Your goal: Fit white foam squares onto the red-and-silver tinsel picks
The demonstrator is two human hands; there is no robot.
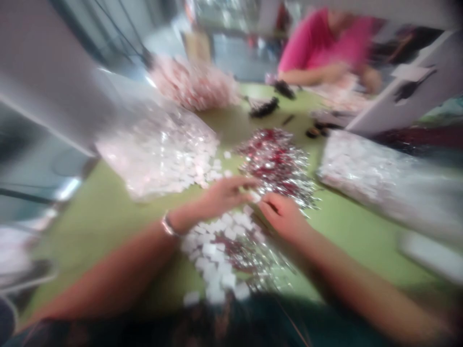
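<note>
My left hand [228, 193] and my right hand [279, 211] meet over the middle of the green table. Between their fingertips is a small white piece [255, 196], blurred, like a square card. Both hands are closed in a pinch on it. Just beyond them lies a pile of shiny silver and red pieces [277, 166]. Below my hands, a heap of small white square cards [217, 255] lies beside a second, looser bunch of silver and dark red pieces [256, 260]. A metal band [168, 225] circles my left wrist.
A clear plastic bag [162, 149] spills white squares at the left. Behind it sits a pink bundle [195, 84]. Another filled plastic bag [365, 164] lies at the right. Black items [265, 107] rest farther back. A person in pink [311, 46] works across the green table [104, 217].
</note>
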